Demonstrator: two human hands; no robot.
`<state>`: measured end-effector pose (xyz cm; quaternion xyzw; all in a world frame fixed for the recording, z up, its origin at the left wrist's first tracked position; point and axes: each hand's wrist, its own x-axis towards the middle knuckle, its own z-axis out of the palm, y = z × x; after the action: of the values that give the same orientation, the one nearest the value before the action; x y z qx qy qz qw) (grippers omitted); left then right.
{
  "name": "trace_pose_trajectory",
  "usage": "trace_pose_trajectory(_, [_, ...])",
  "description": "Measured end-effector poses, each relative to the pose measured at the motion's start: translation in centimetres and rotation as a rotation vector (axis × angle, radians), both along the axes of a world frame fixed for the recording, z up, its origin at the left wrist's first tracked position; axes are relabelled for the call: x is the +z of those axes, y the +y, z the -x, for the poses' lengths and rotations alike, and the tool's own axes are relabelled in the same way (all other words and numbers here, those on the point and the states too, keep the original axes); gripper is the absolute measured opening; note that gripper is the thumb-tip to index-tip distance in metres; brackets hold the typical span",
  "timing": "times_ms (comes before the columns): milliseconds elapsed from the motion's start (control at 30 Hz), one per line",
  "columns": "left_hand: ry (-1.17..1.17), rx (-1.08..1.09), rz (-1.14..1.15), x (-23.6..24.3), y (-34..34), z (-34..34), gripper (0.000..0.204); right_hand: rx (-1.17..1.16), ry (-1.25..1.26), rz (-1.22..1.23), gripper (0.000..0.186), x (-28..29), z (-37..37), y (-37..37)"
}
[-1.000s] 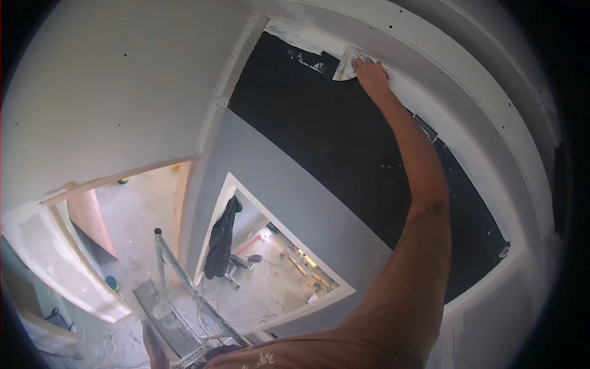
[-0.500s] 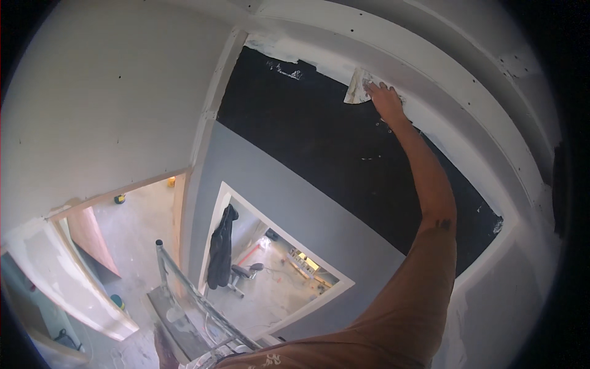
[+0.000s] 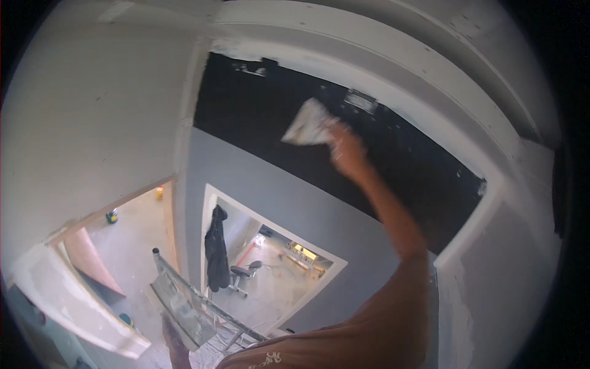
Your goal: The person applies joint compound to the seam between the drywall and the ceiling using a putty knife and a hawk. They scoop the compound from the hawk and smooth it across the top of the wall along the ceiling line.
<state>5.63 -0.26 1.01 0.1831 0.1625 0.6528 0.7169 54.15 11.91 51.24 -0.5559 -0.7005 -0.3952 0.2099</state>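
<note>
My right hand [image 3: 347, 147] grips a wide plastering knife [image 3: 307, 126] smeared with white compound, raised in front of the black wall panel [image 3: 258, 104] and blurred by motion. A band of white compound [image 3: 418, 120] runs along the panel's top edge, with a small patch around a rectangular fitting [image 3: 361, 102]. At the lower left my left hand [image 3: 172, 332] holds a flat grey plasterer's board [image 3: 175, 310] from underneath, its fingers partly hidden. A dollop of white compound lies on the board, beside a metal ladder rail [image 3: 224, 317].
A doorway [image 3: 172, 221] at lower left shows dusty floor and containers. Through a white-framed opening [image 3: 338, 264] hang dark clothes [image 3: 216, 246] above a chair [image 3: 243, 273] and scattered cables. Bulkheads [image 3: 381, 37] curve overhead; plasterboard walls [image 3: 92, 123] stand on both sides.
My right hand with the knife has come down and leftward, off the white band. My left hand and board have shifted right and into fuller view. The whole view has turned slightly.
</note>
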Motion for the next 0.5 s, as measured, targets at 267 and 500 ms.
trace_pose_trajectory(267, [0.109, -0.258, -0.134, 3.0, 5.2, -6.6, 0.057, 0.947, 0.537, 0.851, 0.046, -29.8, 16.9, -12.3])
trace_pose_trajectory(500, [0.151, -0.331, -0.199, 4.1, 6.0, -1.7, 0.051, 0.51, 0.806, 0.857, 0.047, -36.5, 11.8, -11.9])
